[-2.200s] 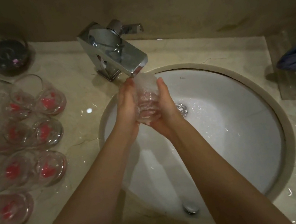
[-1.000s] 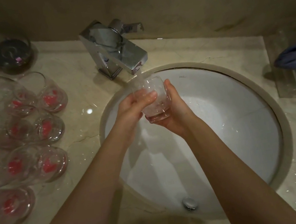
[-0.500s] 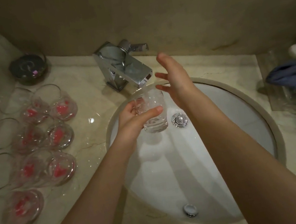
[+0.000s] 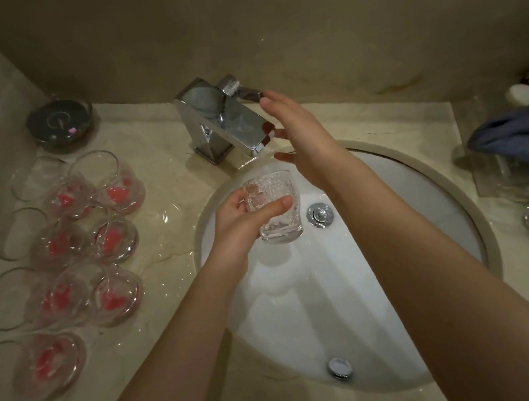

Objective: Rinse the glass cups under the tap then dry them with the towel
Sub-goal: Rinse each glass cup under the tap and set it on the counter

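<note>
Overhead, wet marble counter [image 4: 175, 256], white sink [image 4: 430, 208]

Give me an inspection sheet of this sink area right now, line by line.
Surface: wet marble counter, white basin.
Job's things: glass cup upright under tap; blue towel at the right; glasses lying at the left.
Clutter: dark round dish.
Grippers: left hand grips the cup; right hand open beside the tap lever.
Cables: nothing seen.
Surroundings: beige wall.
</note>
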The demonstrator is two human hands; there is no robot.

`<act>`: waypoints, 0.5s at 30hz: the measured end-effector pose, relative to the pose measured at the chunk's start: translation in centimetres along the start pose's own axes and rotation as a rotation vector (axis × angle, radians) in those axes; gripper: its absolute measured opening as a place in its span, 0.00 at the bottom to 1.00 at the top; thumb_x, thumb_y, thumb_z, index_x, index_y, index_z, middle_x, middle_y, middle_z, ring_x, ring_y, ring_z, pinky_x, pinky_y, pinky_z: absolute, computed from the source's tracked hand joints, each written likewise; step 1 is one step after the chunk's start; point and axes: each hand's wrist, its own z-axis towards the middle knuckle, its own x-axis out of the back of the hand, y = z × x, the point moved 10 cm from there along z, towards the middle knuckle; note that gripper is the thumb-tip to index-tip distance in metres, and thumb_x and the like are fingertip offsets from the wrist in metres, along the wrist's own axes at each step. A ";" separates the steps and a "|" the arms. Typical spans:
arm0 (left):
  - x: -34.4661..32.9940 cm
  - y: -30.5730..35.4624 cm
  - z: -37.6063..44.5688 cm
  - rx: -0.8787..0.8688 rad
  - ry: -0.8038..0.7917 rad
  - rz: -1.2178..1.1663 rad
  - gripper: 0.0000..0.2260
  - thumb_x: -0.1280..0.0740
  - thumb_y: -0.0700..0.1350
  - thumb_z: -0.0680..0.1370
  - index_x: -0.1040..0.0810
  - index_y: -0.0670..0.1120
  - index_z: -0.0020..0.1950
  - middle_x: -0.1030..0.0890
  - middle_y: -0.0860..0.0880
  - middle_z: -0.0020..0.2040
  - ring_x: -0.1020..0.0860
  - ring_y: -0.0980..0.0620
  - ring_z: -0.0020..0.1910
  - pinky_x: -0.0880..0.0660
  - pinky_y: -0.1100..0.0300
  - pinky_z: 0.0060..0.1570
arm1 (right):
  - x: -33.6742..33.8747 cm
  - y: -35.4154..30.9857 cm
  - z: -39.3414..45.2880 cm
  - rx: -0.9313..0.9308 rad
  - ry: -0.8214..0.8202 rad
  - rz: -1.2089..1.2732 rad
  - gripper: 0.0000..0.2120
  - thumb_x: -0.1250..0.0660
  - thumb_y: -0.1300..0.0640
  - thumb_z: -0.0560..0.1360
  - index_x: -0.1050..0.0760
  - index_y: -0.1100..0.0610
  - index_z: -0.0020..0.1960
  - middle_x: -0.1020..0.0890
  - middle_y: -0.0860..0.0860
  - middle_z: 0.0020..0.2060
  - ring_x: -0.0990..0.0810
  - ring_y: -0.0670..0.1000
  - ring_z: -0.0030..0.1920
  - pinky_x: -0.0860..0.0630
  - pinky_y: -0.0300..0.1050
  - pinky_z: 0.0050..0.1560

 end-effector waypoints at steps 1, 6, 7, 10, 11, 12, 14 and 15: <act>-0.1 -0.1 -0.1 0.010 -0.004 -0.008 0.19 0.23 0.37 0.69 0.21 0.44 0.59 0.14 0.49 0.48 0.16 0.57 0.38 0.23 0.66 0.34 | 0.4 0.7 -0.5 -0.028 0.000 0.022 0.19 0.39 0.46 0.80 0.31 0.48 0.69 0.27 0.44 0.62 0.28 0.49 0.60 0.30 0.49 0.56; -0.4 -0.9 -1.0 0.039 -0.025 -0.014 0.18 0.23 0.41 0.69 0.20 0.42 0.57 0.14 0.44 0.49 0.15 0.48 0.44 0.20 0.60 0.37 | 2.2 8.4 -5.2 -0.323 -0.050 0.043 0.20 0.32 0.42 0.75 0.24 0.51 0.61 0.20 0.50 0.56 0.20 0.54 0.54 0.24 0.46 0.47; -0.5 -1.2 -1.2 0.056 -0.037 0.020 0.18 0.22 0.43 0.69 0.19 0.42 0.56 0.14 0.44 0.49 0.15 0.48 0.44 0.20 0.59 0.38 | 2.1 9.9 -6.3 -0.405 -0.093 0.024 0.22 0.33 0.39 0.74 0.22 0.53 0.60 0.18 0.52 0.53 0.18 0.55 0.52 0.21 0.47 0.48; -1.1 -3.6 -2.7 0.252 -0.129 0.122 0.21 0.22 0.53 0.65 0.17 0.43 0.52 0.14 0.43 0.49 0.15 0.49 0.43 0.18 0.55 0.44 | 2.7 12.5 -8.4 -0.549 -0.116 -0.055 0.30 0.34 0.33 0.72 0.21 0.59 0.58 0.16 0.55 0.48 0.16 0.56 0.47 0.18 0.48 0.45; -1.5 -4.7 -3.4 0.352 -0.173 0.127 0.24 0.23 0.56 0.64 0.18 0.42 0.52 0.14 0.42 0.50 0.15 0.48 0.43 0.18 0.53 0.45 | 2.9 12.9 -9.0 -0.586 -0.099 -0.082 0.31 0.34 0.33 0.72 0.22 0.60 0.57 0.18 0.56 0.46 0.16 0.55 0.43 0.17 0.46 0.41; -2.0 -5.6 -4.4 0.453 -0.227 0.113 0.27 0.24 0.59 0.64 0.19 0.41 0.54 0.15 0.42 0.51 0.15 0.48 0.43 0.17 0.52 0.43 | 3.1 13.4 -9.7 -0.629 -0.085 -0.112 0.31 0.35 0.33 0.73 0.23 0.61 0.56 0.19 0.55 0.43 0.17 0.53 0.38 0.18 0.43 0.35; -3.1 -6.7 -6.0 0.586 -0.325 0.065 0.28 0.29 0.62 0.70 0.20 0.41 0.59 0.15 0.42 0.52 0.15 0.47 0.43 0.17 0.54 0.38 | 3.3 14.2 -11.2 -0.717 -0.068 -0.159 0.28 0.36 0.33 0.74 0.25 0.61 0.50 0.21 0.55 0.38 0.19 0.50 0.29 0.23 0.38 0.26; -3.2 -7.1 -6.4 0.616 -0.342 0.057 0.27 0.31 0.62 0.73 0.20 0.41 0.59 0.15 0.42 0.49 0.15 0.47 0.41 0.17 0.54 0.37 | 3.4 14.5 -11.9 -0.743 -0.056 -0.175 0.28 0.36 0.34 0.74 0.25 0.61 0.48 0.21 0.55 0.37 0.20 0.50 0.28 0.24 0.37 0.24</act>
